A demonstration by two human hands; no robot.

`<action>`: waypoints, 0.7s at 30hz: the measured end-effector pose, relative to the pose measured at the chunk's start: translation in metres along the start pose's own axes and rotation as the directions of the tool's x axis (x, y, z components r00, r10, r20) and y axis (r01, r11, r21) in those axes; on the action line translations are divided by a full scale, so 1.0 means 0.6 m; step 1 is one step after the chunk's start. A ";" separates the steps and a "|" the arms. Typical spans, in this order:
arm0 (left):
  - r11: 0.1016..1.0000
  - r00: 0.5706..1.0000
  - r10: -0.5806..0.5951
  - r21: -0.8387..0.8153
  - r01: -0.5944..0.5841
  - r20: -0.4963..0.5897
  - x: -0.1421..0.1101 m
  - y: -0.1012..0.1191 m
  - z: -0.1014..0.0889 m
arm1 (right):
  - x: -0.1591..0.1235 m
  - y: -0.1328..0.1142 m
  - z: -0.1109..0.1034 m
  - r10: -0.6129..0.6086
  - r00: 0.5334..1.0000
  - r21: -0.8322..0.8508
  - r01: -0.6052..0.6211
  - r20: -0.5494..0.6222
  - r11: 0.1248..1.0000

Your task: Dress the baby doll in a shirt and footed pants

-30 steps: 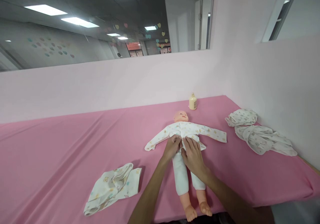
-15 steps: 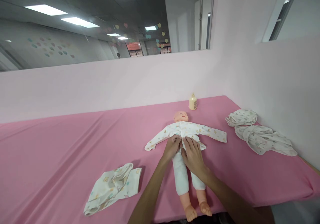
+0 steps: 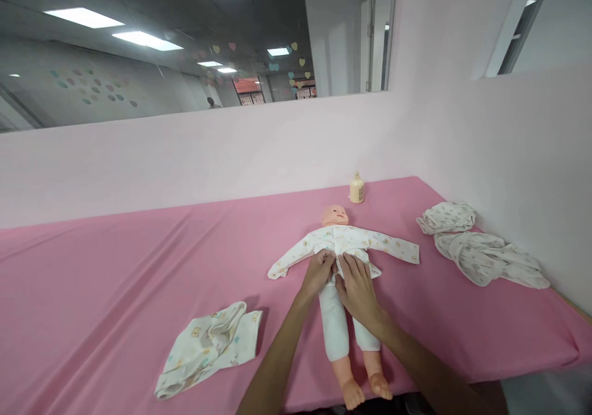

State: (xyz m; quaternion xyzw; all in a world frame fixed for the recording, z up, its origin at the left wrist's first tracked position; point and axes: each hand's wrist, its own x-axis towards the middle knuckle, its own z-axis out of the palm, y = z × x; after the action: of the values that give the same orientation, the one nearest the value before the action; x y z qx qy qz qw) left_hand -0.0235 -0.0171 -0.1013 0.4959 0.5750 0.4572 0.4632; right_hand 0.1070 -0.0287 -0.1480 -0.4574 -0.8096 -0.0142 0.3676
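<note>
A baby doll (image 3: 353, 393) lies on its back, head toward the wall, on a pink-covered table. It wears a white patterned long-sleeved shirt (image 3: 386, 242) with both sleeves spread sideways, and plain white pants (image 3: 333, 328). My left hand (image 3: 319, 273) is closed at the shirt's front edge, its fingertips pinching the cloth over the belly. Beside it, my right hand (image 3: 358, 288) bends its fingers onto the same shirt front, thumb toward the left hand. The fingertips and the bit of cloth between them are mostly hidden.
A crumpled patterned cloth garment (image 3: 210, 350) lies left of my forearms. At the right by the wall are a rolled patterned cloth (image 3: 448, 216) and a loosely bunched one (image 3: 490, 258). A cream pump bottle (image 3: 356, 190) stands behind the doll's head. The pink sheet (image 3: 115, 279) has creases.
Both hands and the doll's clothes look nearly the same throughout. In the wall mirror, a small dark shape, like a person's head, has shifted left.
</note>
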 end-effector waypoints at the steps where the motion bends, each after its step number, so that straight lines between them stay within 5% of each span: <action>1: 1.000 1.000 0.000 -0.001 0.000 0.000 0.000 0.000 0.000 | 0.000 0.000 0.001 -0.001 1.000 0.001 0.001 -0.001 1.000; 21: 1.000 1.000 0.016 -0.004 -0.016 -0.006 -0.002 0.000 0.002 | 0.001 -0.004 -0.006 0.009 1.000 -0.001 -0.009 0.018 1.000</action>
State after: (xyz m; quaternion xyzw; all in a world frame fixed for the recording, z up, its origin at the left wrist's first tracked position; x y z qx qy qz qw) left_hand -0.0223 -0.0180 -0.1015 0.4982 0.5712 0.4635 0.4590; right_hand 0.1070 -0.0306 -0.1444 -0.4613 -0.8108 -0.0086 0.3603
